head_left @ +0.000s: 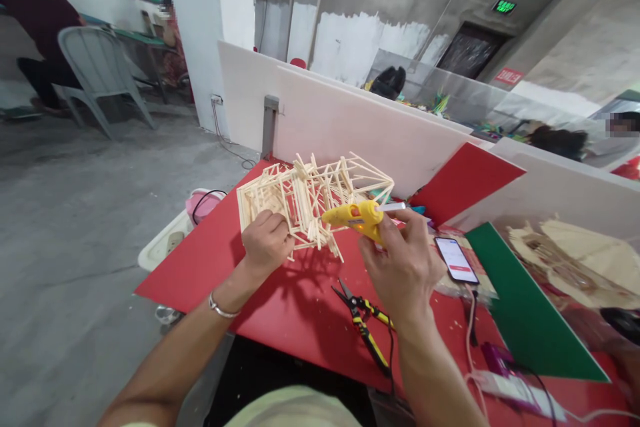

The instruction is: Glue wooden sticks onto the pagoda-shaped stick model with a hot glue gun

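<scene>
A frame model built of thin pale wooden sticks (310,197) lies tilted on the red table (280,307). My left hand (267,243), with a bracelet at the wrist, has its fingers curled around the model's lower left edge. My right hand (403,260) grips a yellow hot glue gun (357,217), its nozzle pointing left into the sticks near the model's middle.
Yellow-and-black cutting pliers (363,323) lie on the table just below my right hand. A phone (456,260) with a lit screen lies to the right, beside a green sheet (525,313) and a power strip (510,387). White dividers (350,127) back the table. A grey chair (100,70) stands far left.
</scene>
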`<state>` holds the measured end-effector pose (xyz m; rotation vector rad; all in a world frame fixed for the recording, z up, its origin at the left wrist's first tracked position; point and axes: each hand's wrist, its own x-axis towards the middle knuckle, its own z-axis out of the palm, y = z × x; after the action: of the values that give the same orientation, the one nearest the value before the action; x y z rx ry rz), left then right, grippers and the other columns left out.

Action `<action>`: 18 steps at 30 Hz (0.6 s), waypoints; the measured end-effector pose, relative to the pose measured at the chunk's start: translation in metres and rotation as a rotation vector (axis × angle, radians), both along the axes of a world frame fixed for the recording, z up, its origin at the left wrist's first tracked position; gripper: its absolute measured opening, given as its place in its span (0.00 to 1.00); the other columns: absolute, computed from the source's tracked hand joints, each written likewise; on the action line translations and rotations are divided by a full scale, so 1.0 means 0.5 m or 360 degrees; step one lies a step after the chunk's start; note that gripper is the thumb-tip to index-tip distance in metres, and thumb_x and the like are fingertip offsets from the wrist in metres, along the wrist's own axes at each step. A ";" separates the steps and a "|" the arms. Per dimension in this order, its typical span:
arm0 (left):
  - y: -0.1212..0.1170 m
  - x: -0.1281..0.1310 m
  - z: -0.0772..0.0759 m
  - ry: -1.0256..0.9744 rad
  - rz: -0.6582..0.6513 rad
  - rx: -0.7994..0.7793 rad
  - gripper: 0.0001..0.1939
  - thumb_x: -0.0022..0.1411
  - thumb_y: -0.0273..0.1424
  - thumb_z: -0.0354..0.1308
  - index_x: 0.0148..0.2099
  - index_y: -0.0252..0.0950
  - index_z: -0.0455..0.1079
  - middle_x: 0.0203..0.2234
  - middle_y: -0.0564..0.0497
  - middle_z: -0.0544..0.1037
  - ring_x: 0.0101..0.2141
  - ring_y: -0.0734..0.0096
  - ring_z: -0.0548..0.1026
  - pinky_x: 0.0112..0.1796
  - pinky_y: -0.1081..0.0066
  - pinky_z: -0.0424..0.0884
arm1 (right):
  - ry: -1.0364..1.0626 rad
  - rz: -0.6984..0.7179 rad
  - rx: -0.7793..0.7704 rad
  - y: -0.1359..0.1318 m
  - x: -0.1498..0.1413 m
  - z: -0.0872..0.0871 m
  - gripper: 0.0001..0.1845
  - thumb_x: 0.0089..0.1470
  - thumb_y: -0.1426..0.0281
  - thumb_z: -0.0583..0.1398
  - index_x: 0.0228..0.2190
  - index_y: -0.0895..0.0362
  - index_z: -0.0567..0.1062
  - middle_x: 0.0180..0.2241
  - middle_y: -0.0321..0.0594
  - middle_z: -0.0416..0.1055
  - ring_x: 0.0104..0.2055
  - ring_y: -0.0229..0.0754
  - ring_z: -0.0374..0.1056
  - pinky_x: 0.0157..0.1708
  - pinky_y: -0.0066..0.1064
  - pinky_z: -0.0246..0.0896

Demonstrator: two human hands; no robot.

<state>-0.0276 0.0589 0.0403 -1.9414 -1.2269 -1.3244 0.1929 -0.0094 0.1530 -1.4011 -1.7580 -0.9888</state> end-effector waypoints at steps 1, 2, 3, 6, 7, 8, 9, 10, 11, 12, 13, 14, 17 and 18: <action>0.001 0.002 0.000 -0.0024 0.0002 -0.0004 0.13 0.49 0.18 0.57 0.20 0.38 0.62 0.20 0.51 0.72 0.26 0.67 0.66 0.26 0.66 0.57 | 0.0010 0.0013 0.0008 0.001 0.002 -0.001 0.13 0.55 0.70 0.62 0.44 0.53 0.77 0.44 0.37 0.75 0.27 0.31 0.66 0.23 0.28 0.51; 0.001 0.005 0.000 -0.0060 0.0006 -0.0010 0.13 0.49 0.18 0.57 0.20 0.38 0.62 0.20 0.51 0.72 0.26 0.67 0.66 0.26 0.66 0.58 | 0.0027 0.0026 0.0020 0.002 0.002 -0.003 0.13 0.55 0.70 0.62 0.44 0.53 0.77 0.44 0.38 0.75 0.28 0.32 0.66 0.23 0.28 0.52; 0.001 0.009 -0.001 -0.0107 0.0012 -0.0025 0.13 0.49 0.18 0.58 0.19 0.38 0.62 0.20 0.51 0.72 0.26 0.67 0.66 0.27 0.66 0.59 | 0.0048 0.0035 0.0030 0.004 0.002 -0.005 0.13 0.55 0.70 0.62 0.44 0.53 0.77 0.44 0.38 0.75 0.28 0.32 0.66 0.23 0.28 0.52; -0.001 0.026 0.000 -0.0301 0.0041 -0.0099 0.13 0.50 0.19 0.57 0.19 0.38 0.63 0.21 0.51 0.73 0.26 0.68 0.68 0.28 0.68 0.60 | 0.0126 0.0049 0.0031 0.008 -0.002 -0.010 0.12 0.56 0.70 0.62 0.44 0.53 0.77 0.44 0.40 0.75 0.28 0.32 0.66 0.24 0.28 0.53; -0.003 0.033 0.000 -0.0374 0.0055 -0.0114 0.13 0.50 0.19 0.57 0.19 0.38 0.62 0.21 0.51 0.73 0.27 0.68 0.68 0.28 0.68 0.60 | 0.0147 0.0054 0.0026 0.009 -0.003 -0.011 0.13 0.57 0.70 0.62 0.44 0.53 0.77 0.44 0.40 0.75 0.28 0.32 0.66 0.24 0.28 0.53; -0.005 0.042 0.000 -0.0443 0.0063 -0.0135 0.13 0.50 0.19 0.57 0.19 0.38 0.62 0.21 0.51 0.73 0.27 0.67 0.69 0.29 0.68 0.60 | 0.0168 0.0059 0.0021 0.009 -0.005 -0.011 0.13 0.57 0.70 0.62 0.45 0.53 0.77 0.44 0.40 0.75 0.29 0.33 0.67 0.24 0.28 0.53; -0.006 0.050 0.000 -0.0495 0.0046 -0.0163 0.13 0.50 0.20 0.58 0.19 0.38 0.61 0.21 0.51 0.73 0.27 0.67 0.69 0.29 0.68 0.61 | 0.0187 0.0062 0.0022 0.009 -0.006 -0.011 0.14 0.57 0.70 0.62 0.45 0.53 0.77 0.44 0.41 0.74 0.29 0.33 0.67 0.24 0.28 0.53; -0.008 0.060 0.000 -0.0545 0.0019 -0.0194 0.14 0.52 0.21 0.58 0.19 0.38 0.60 0.21 0.51 0.72 0.27 0.67 0.69 0.30 0.68 0.61 | 0.0207 0.0062 0.0031 0.008 -0.006 -0.012 0.14 0.57 0.70 0.62 0.46 0.53 0.77 0.44 0.41 0.74 0.29 0.33 0.68 0.24 0.28 0.53; -0.009 0.069 0.000 -0.0610 -0.0001 -0.0220 0.16 0.54 0.23 0.59 0.19 0.38 0.60 0.21 0.51 0.71 0.27 0.68 0.68 0.30 0.68 0.61 | 0.0226 0.0059 0.0040 0.008 -0.006 -0.012 0.14 0.56 0.70 0.62 0.46 0.53 0.77 0.44 0.41 0.74 0.30 0.33 0.68 0.24 0.28 0.53; -0.010 0.079 0.000 -0.0683 -0.0020 -0.0243 0.17 0.56 0.25 0.59 0.19 0.38 0.59 0.21 0.51 0.70 0.27 0.69 0.67 0.30 0.68 0.60 | 0.0243 0.0056 0.0047 0.007 -0.006 -0.011 0.15 0.56 0.70 0.62 0.46 0.53 0.77 0.45 0.40 0.74 0.30 0.33 0.68 0.24 0.27 0.53; -0.012 0.089 0.000 -0.0760 -0.0032 -0.0263 0.18 0.58 0.26 0.59 0.18 0.38 0.58 0.20 0.52 0.69 0.26 0.69 0.66 0.30 0.68 0.59 | 0.0254 0.0053 0.0052 0.006 -0.006 -0.011 0.15 0.56 0.70 0.62 0.46 0.54 0.77 0.45 0.40 0.75 0.30 0.32 0.68 0.24 0.27 0.52; -0.013 0.098 0.001 -0.0836 -0.0044 -0.0283 0.19 0.59 0.27 0.59 0.18 0.38 0.58 0.19 0.53 0.67 0.25 0.70 0.65 0.30 0.69 0.59 | 0.0261 0.0053 0.0052 0.005 -0.006 -0.011 0.15 0.56 0.70 0.62 0.46 0.54 0.77 0.45 0.40 0.75 0.30 0.32 0.68 0.24 0.27 0.53; -0.015 0.122 0.002 -0.1016 -0.0090 -0.0337 0.21 0.60 0.27 0.59 0.18 0.37 0.56 0.18 0.55 0.64 0.25 0.72 0.64 0.29 0.70 0.58 | 0.0270 0.0049 0.0053 0.002 -0.006 -0.009 0.16 0.56 0.71 0.61 0.47 0.55 0.77 0.45 0.40 0.75 0.30 0.32 0.69 0.24 0.27 0.53; -0.016 0.129 0.002 -0.1069 -0.0106 -0.0353 0.21 0.60 0.27 0.59 0.18 0.37 0.55 0.17 0.55 0.63 0.24 0.72 0.64 0.29 0.70 0.58 | 0.0271 0.0044 0.0065 0.000 -0.006 -0.008 0.16 0.56 0.71 0.61 0.47 0.55 0.77 0.45 0.40 0.75 0.30 0.32 0.69 0.25 0.27 0.53</action>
<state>0.0366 0.0507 0.0411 -1.7349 -1.6795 -2.0495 0.1899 -0.0094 0.1490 -1.3893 -1.6195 -0.8598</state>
